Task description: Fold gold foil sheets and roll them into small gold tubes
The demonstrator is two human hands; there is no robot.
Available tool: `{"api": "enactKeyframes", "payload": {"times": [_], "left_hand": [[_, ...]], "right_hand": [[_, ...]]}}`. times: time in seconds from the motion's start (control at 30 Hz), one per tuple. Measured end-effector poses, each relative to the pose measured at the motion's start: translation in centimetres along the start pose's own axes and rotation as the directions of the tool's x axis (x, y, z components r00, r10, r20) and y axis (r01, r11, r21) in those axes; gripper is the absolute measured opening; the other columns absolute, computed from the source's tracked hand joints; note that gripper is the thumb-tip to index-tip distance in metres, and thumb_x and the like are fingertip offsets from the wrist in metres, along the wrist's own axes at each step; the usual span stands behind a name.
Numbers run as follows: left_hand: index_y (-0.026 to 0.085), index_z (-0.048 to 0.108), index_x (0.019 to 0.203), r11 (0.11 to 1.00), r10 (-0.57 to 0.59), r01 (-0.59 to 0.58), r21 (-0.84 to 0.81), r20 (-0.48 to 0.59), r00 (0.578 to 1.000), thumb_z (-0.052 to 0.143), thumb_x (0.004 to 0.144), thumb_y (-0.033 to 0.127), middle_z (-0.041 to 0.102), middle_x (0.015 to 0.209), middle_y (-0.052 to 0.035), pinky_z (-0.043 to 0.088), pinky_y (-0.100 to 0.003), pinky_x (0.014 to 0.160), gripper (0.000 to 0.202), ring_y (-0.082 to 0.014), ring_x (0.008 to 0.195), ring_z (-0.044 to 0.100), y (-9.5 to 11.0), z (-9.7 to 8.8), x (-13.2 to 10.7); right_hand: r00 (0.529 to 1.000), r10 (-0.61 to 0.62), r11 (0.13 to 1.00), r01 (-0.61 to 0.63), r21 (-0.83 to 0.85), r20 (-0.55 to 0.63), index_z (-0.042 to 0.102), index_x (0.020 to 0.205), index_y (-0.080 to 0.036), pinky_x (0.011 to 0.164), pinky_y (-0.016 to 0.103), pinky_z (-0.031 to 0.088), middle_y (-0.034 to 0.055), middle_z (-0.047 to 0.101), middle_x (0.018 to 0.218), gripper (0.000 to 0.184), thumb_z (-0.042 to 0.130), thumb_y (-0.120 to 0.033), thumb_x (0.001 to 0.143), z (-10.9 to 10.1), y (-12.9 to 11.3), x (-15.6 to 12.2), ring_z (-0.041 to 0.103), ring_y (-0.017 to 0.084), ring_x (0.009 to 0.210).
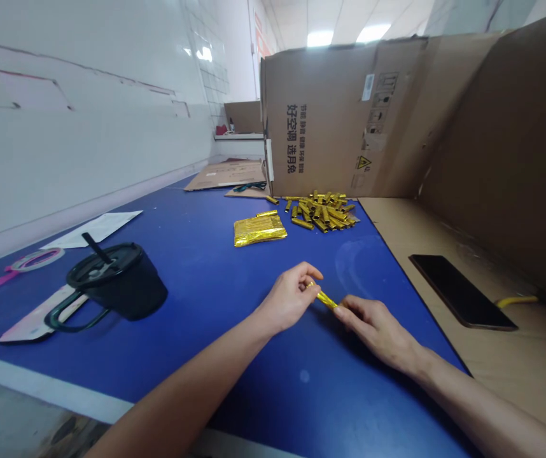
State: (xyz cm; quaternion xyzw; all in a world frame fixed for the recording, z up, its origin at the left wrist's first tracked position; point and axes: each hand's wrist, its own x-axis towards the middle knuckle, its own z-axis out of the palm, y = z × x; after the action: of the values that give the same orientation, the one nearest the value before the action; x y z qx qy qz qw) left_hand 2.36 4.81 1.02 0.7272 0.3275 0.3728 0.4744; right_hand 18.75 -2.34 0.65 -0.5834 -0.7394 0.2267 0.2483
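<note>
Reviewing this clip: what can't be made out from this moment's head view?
In the head view:
The ends of the gold foil strip: hidden by the fingers of the left hand and right hand.
Lower pieces of the gold pile: hidden by those on top.
Inside of the black lidded cup: hidden by its lid and wall.
Any print on the paper sheet: too small.
The yellow cord: cut off by the right edge.

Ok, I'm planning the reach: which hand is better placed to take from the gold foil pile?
Left, probably: the left hand sits closer to the pile of rolled gold foil pieces than the right hand, though both pinch the same rolled gold foil piece.
</note>
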Motion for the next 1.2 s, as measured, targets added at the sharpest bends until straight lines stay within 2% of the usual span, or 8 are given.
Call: {"api": "enactKeyframes", "payload": {"times": [0.1,0.17,0.37,0.47,0.63,0.83,0.97,1.2], "left_hand": [[0.016,0.054,0.089,0.999,0.029,-0.028,-0.02,0.069,0.997,0.051,0.072,0.016,0.053,0.067,0.0025,0.039,-0.021,0.057,0.017,-0.0089,0.059,0.05,0.4,0.4,-0.5],[0.015,0.053,0.09,0.994,-0.008,0.016,-0.111,0.071,0.997,0.055,0.071,0.019,0.053,0.066,0.0022,0.04,-0.022,0.057,0.02,-0.0092,0.058,0.051,0.8,0.7,-0.6],[0.012,0.052,0.07,0.953,-0.186,0.205,-0.222,0.102,0.977,0.06,0.067,0.033,0.052,0.055,0.0007,0.037,-0.02,0.047,0.023,-0.0084,0.047,0.048,1.0,1.1,-0.6],[0.012,0.053,0.069,0.954,-0.162,0.184,-0.235,0.11,0.981,0.061,0.067,0.033,0.052,0.054,0.0009,0.037,-0.02,0.047,0.023,-0.0083,0.048,0.048,0.9,1.0,-0.6],[0.012,0.055,0.069,0.962,-0.129,0.139,-0.234,0.057,0.99,0.061,0.067,0.03,0.053,0.052,0.0011,0.037,-0.02,0.05,0.018,-0.0082,0.049,0.049,1.2,0.7,-0.7],[0.013,0.055,0.069,0.911,-0.148,0.163,-0.379,0.07,0.987,0.066,0.064,0.032,0.054,0.055,0.0014,0.039,-0.021,0.051,0.022,-0.0084,0.05,0.048,1.8,1.9,-1.2],[0.012,0.054,0.063,0.908,-0.16,0.182,-0.378,0.087,0.983,0.066,0.064,0.03,0.053,0.052,0.0012,0.038,-0.02,0.051,0.022,-0.0083,0.05,0.048,1.7,2.3,-1.4],[0.013,0.054,0.063,0.89,-0.169,0.158,-0.427,0.012,0.985,0.066,0.065,0.026,0.05,0.051,0.0033,0.036,-0.019,0.049,0.018,-0.0069,0.048,0.045,1.0,1.3,-0.9]], "right_hand": [[0.997,0.013,0.974,-0.031,0.224,0.082,0.045,0.06,-0.018,0.044,0.021,0.029,-0.004,0.043,0.053,0.039,0.034,-0.047,0.085,0.1,-0.1,0.0,0.037,0.009,0.047],[0.999,-0.01,0.958,-0.004,0.288,0.046,0.044,0.058,-0.018,0.044,0.021,0.029,-0.0047,0.04,0.052,0.039,0.035,-0.045,0.085,0.2,-0.1,0.0,0.035,0.008,0.046],[0.983,-0.082,0.989,0.101,0.11,-0.165,0.05,0.059,-0.017,0.049,0.023,0.029,-0.0043,0.038,0.052,0.036,0.038,-0.04,0.085,0.5,0.0,-0.2,0.035,0.01,0.05],[0.987,-0.073,0.992,0.087,0.091,-0.146,0.053,0.062,-0.017,0.05,0.023,0.03,-0.004,0.041,0.053,0.036,0.038,-0.04,0.085,0.5,-0.1,-0.2,0.036,0.01,0.05],[0.998,-0.032,0.975,0.043,0.219,-0.055,0.051,0.068,-0.017,0.045,0.021,0.03,-0.005,0.041,0.051,0.036,0.033,-0.042,0.087,0.3,-0.5,-0.3,0.036,0.009,0.047],[0.994,-0.017,0.94,0.052,0.336,-0.106,0.049,0.067,-0.017,0.041,0.02,0.029,-0.0059,0.037,0.048,0.037,0.031,-0.043,0.087,0.7,-0.9,-0.6,0.032,0.008,0.043],[0.998,-0.01,0.907,0.032,0.419,-0.054,0.047,0.067,-0.017,0.041,0.02,0.027,-0.0059,0.036,0.05,0.037,0.03,-0.044,0.087,0.9,-0.9,-0.6,0.03,0.007,0.044],[0.999,-0.009,0.947,0.02,0.322,-0.037,0.042,0.062,-0.018,0.042,0.02,0.023,-0.0065,0.031,0.051,0.037,0.03,-0.044,0.087,0.9,-0.6,-0.4,0.027,0.008,0.046]]}}
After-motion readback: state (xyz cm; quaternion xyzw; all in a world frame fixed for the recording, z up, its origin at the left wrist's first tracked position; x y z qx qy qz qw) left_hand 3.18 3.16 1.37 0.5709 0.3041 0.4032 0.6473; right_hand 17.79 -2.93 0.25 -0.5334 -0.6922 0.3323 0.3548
